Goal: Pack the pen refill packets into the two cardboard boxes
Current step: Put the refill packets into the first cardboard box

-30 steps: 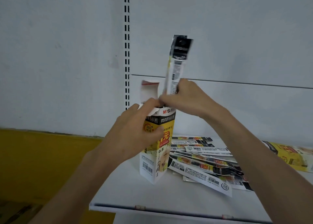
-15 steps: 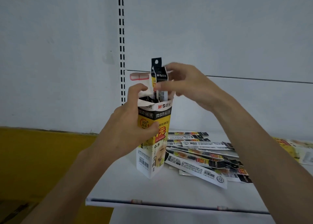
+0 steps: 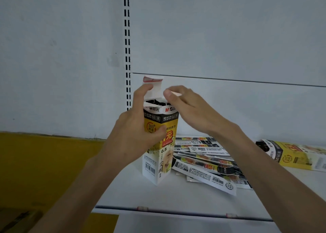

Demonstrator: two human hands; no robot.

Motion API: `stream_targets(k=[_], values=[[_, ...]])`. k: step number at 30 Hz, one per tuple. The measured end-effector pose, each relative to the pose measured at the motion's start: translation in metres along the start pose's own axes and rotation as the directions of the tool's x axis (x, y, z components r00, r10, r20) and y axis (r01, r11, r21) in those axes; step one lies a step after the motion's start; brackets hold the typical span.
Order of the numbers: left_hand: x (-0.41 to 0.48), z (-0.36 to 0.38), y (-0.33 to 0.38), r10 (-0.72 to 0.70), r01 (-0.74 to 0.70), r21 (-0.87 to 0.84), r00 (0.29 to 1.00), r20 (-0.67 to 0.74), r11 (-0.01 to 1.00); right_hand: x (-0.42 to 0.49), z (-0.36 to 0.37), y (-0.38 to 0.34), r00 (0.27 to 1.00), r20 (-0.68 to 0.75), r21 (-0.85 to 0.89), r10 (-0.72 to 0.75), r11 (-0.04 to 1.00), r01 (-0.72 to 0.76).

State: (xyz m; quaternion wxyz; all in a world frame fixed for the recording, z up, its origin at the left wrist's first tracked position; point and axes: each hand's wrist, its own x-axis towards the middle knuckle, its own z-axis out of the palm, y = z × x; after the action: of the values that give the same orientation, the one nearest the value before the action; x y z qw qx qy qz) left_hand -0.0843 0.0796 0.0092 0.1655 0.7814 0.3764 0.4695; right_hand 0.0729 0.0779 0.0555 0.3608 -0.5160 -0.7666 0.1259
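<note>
- Fingers [image 3: 141,91] of the left hand [image 3: 134,137] wrap the upright cardboard box [image 3: 158,164] at mid-height, thumb on the front, index up against the rear flap [image 3: 155,83].
- On the right hand [image 3: 192,111], thumb and index pinch a white side flap [image 3: 177,94] at the box's top right; other fingers hidden behind the hand.
- Box top open: dark packet tops [image 3: 155,102] barely visible inside, count unreadable.
- Overlapping loose refill packets [image 3: 208,164] lie on the shelf [image 3: 176,197], just right of the box.
- Far right: second box [image 3: 289,155] on its side, blurred, cut off by the frame edge.
</note>
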Motion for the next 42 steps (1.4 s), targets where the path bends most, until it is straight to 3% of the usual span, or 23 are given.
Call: stream_targets(k=[2, 6, 10, 15, 18, 23, 25, 27, 30, 32, 35, 38, 42], values=[[-0.001, -0.001, 0.001, 0.001, -0.001, 0.012, 1.0, 0.007, 1.0, -0.001, 0.0, -0.001, 1.0, -0.004, 0.065, 0.014, 0.998, -0.014], [-0.001, -0.001, 0.001, -0.023, 0.023, -0.018, 1.0, 0.006, 1.0, 0.001, -0.004, -0.003, 0.982, -0.175, 0.177, -0.069, 0.979, 0.1], [0.0, 0.0, -0.001, -0.007, 0.007, 0.009, 1.0, -0.009, 1.0, 0.0, 0.004, 0.001, 0.999, -0.004, 0.049, -0.047, 0.998, 0.047], [0.001, -0.004, 0.001, 0.034, -0.034, 0.018, 0.999, -0.011, 0.999, 0.002, 0.0, 0.002, 0.999, 0.028, 0.224, 0.016, 0.974, -0.022], [-0.001, -0.003, 0.003, 0.019, -0.018, 0.042, 0.999, -0.036, 0.999, -0.002, -0.002, 0.024, 1.0, -0.028, 0.376, 0.005, 0.926, 0.006], [0.009, -0.018, 0.014, 0.01, -0.02, -0.028, 0.953, -0.303, 0.999, -0.032, 0.018, 0.053, 0.984, 0.139, 0.266, 0.115, 0.952, -0.149], [0.019, -0.022, 0.027, -0.004, -0.046, -0.111, 0.91, -0.415, 0.993, -0.04, 0.023, 0.054, 0.995, 0.029, 0.28, 0.098, 0.955, -0.102], [0.026, -0.015, 0.04, -0.036, -0.064, -0.211, 0.898, -0.438, 0.975, -0.045, 0.011, 0.052, 0.986, -0.152, 0.237, 0.071, 0.971, -0.034], [0.027, 0.017, 0.054, -0.137, -0.041, -0.437, 0.92, -0.368, 0.898, -0.055, -0.023, 0.055, 0.958, -0.286, 0.078, 0.0, 0.997, 0.023], [0.023, 0.049, 0.058, -0.217, 0.021, -0.572, 0.937, -0.275, 0.82, -0.066, -0.049, 0.068, 0.969, -0.247, -0.013, -0.001, 1.0, -0.003], [0.02, 0.094, 0.063, -0.263, 0.193, -0.669, 0.965, -0.003, 0.717, -0.092, -0.091, 0.101, 0.977, -0.144, -0.076, 0.155, 0.983, -0.167], [0.014, 0.129, 0.068, -0.183, 0.278, -0.516, 0.956, 0.227, 0.811, -0.132, -0.139, 0.143, 0.941, -0.115, -0.112, 0.318, 0.937, -0.33], [0.005, 0.166, 0.058, 0.038, 0.022, -0.177, 0.944, 0.328, 0.984, -0.186, -0.192, 0.195, 0.877, -0.076, -0.13, 0.474, 0.867, -0.48]])
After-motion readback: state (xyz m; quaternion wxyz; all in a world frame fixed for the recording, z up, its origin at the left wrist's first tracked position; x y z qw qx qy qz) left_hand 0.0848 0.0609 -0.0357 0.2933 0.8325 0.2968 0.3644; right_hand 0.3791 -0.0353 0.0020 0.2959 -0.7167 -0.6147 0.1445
